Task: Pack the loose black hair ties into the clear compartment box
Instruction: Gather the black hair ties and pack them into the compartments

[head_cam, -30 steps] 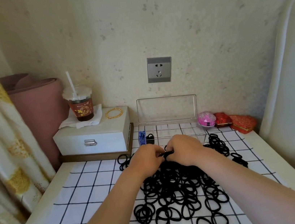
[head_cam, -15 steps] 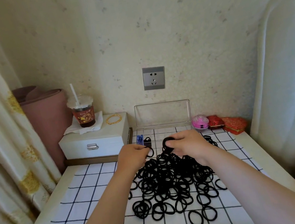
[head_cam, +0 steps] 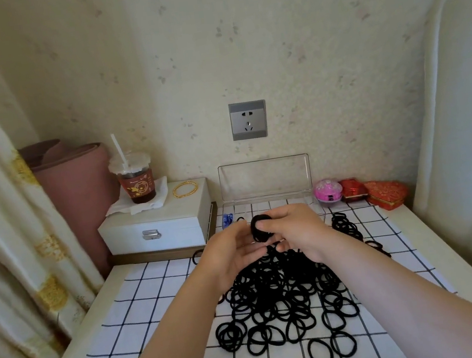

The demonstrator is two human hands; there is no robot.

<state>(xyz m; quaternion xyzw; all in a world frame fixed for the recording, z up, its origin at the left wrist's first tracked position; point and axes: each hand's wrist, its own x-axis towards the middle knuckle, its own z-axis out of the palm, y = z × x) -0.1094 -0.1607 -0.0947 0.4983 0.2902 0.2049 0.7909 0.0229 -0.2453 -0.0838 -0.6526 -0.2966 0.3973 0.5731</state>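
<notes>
**A:** How do the person's hands stand?

**B:** They are close together above the far middle of the white cloth with black grid lines [head_cam: 142,298]. The right hand [head_cam: 296,231] pinches a small bundle of black elastic hair ties [head_cam: 261,230]. The left hand [head_cam: 224,256] is just beside the bundle. It cannot be told whether its fingers grip the bundle or only steady it.

**A:** And where must the bundle go?

**B:** It must go into the clear plastic compartment box [head_cam: 265,179]. The box sits at the far edge of the white table [head_cam: 98,319], against the wall, with its lid standing open, just behind the hands. A small blue object [head_cam: 227,219] lies in the compartment at its left end.

**A:** What could go wrong from here?

**B:** Probably the ties are springy. When the fingers let go, the bundle may open and creep over a divider into the next compartment, or drop out in front of the box. One tie may also hook on a finger and come out again.

**A:** Anything else?

**B:** Yes. The big pile of loose black hair ties [head_cam: 278,294] lies directly under both wrists. A low forearm could drag some of them toward the right edge of the table. The box also looks light, so a hard push may slide it or knock the lid down.
</notes>
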